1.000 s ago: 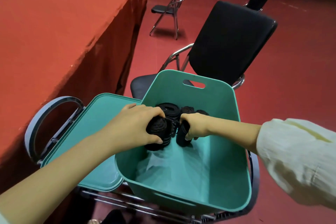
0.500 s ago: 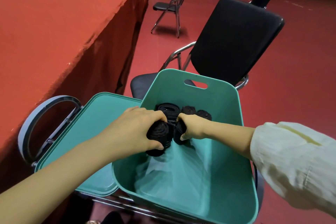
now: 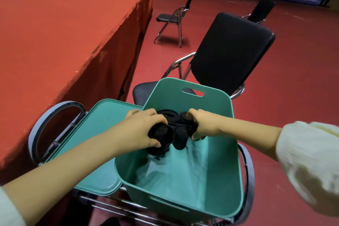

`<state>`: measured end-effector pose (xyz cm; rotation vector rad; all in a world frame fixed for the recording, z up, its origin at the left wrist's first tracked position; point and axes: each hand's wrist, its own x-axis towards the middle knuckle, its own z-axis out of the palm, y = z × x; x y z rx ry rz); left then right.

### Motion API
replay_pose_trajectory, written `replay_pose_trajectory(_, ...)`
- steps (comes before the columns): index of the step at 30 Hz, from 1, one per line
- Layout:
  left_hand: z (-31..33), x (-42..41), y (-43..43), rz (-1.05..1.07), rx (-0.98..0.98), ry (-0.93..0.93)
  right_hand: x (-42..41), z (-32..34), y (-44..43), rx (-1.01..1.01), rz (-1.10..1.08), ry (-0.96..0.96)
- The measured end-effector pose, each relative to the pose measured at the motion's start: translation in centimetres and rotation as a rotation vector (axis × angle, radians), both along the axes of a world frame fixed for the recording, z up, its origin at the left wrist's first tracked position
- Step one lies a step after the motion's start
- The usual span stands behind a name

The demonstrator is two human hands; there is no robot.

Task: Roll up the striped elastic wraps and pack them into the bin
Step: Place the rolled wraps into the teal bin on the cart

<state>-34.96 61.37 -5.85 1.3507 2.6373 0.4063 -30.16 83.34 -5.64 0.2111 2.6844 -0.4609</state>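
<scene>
The left hand grips one black roll and the right hand grips a second roll. Both stand on end inside the bin, touching, just before the packed rolls at its far wall.

A: What moves in the bin?
B: The right hand shifts to the right. A second ago it covered the middle roll; now that roll stands uncovered, between it and the left roll gripped by the left hand.
A: And its grip?
B: Its fingers now curl round a dark wrap just right of the middle roll.
</scene>
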Motion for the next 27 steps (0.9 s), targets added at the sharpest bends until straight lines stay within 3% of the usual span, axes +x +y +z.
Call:
replay_pose_trajectory(4, 1.4, 0.8, 1.6, 0.006, 0.018, 0.112, 2.6, 2.4, 0.0, -0.266, -0.009, 0.045)
replay_pose_trajectory(9, 2.9, 2.6, 4.6, -0.09, 0.215, -0.012, 5.9, 4.4, -0.4, -0.515, -0.056, 0.122)
replay_pose_trajectory(21, 1.9, 5.1, 6.2, -0.092, 0.354, -0.17, 8.4, 4.9, 0.5, -0.585, -0.077, 0.214)
replay_pose_trajectory(27, 1.4, 4.7, 5.6, -0.086, 0.473, -0.226, 7.7, 5.2, 0.8, -0.409, -0.068, 0.238)
